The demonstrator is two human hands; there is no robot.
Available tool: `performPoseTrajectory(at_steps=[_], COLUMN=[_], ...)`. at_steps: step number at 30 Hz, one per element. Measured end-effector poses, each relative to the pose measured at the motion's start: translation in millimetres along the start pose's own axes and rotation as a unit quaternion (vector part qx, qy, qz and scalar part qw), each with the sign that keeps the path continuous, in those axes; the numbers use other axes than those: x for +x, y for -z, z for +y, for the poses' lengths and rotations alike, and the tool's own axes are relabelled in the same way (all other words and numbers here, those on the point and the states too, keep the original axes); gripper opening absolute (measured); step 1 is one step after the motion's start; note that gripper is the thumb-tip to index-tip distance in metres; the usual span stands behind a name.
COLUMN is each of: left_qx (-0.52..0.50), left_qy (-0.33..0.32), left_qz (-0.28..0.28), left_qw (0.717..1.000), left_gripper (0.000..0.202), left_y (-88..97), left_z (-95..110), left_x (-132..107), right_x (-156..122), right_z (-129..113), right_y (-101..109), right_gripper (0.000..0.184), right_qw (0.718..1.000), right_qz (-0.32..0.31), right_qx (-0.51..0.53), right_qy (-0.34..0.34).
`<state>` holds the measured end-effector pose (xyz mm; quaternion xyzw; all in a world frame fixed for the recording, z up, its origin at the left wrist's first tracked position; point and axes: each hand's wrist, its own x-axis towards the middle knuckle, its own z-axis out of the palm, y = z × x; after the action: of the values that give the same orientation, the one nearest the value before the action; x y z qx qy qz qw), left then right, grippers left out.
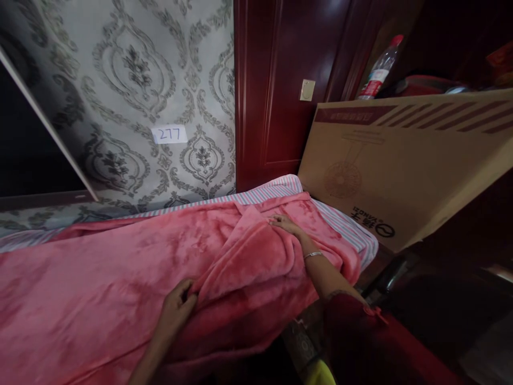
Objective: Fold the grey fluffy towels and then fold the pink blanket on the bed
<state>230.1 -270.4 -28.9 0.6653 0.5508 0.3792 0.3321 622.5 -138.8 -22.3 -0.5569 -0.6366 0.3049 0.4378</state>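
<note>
A thick, plush pink blanket [132,267] lies spread over a long surface, with its right part folded over on itself. My left hand [180,305] is closed on the near edge of that fold, thumb and fingers pinching the fabric. Farther back and to the right, my right hand [285,223] grips the fold's far edge; its fingertips partly sink into the plush. A bracelet circles my right wrist. Under the blanket, a striped sheet [340,219] shows along the back and at the right end.
Behind stands a patterned wall with a paper label [170,134] and a dark red door [276,69]. A large cardboard box [385,166] leans at the right, with a plastic bottle [379,72] above its top edge. A dark screen [32,139] is at the left.
</note>
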Motion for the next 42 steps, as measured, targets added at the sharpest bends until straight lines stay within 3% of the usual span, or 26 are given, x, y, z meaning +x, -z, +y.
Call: performPoseTrajectory(at_steps=[4,9,14,19,26,34,39,42], left_qx=[-0.010,-0.033,-0.057,-0.109,-0.198,-0.216,-0.245,-0.263], left_qy=[0.000,0.003,0.007,0.072,0.118,0.139,0.145,0.110], left_qz=[0.006,-0.009,0.015,0.032,0.016,-0.035,-0.039,-0.080], left_qw=[1.000,0.999,0.998,0.991,0.973,0.966,0.958,0.955], left_gripper=[0.026,0.026,0.028,0.039,0.051,0.061,0.057,0.057], left_y=[-0.5,0.8,-0.9,-4.1,-0.6,5.4,9.3,12.2], left_z=[-2.2,-1.8,-4.0,-8.9,-4.7,-4.2,-13.8,-12.7], left_x=[0.8,0.3,0.2,-1.1,-3.3,-4.9,-3.2,-6.0], right_x=[-1.1,-13.3,-50.5,-93.8,-133.3,-155.1,-164.2,-168.1], right_z=[3.0,-4.8,-28.0,-55.5,-74.1,-90.7,-93.2,-93.6], right_y=[3.7,8.1,21.4,46.7,62.4,62.9,61.9,63.9], right_gripper=[0.017,0.020,0.021,0.016,0.016,0.013,0.037,0.044], right_qw=[1.000,0.994,0.970,0.937,0.933,0.927,0.923,0.921], right_qz=[0.008,0.102,0.207,0.291,0.300,0.282,0.275,0.259], right_qx=[0.004,-0.005,-0.027,-0.028,0.014,-0.047,-0.108,-0.159], right_qy=[0.009,0.049,0.126,0.190,0.196,0.245,0.248,0.245])
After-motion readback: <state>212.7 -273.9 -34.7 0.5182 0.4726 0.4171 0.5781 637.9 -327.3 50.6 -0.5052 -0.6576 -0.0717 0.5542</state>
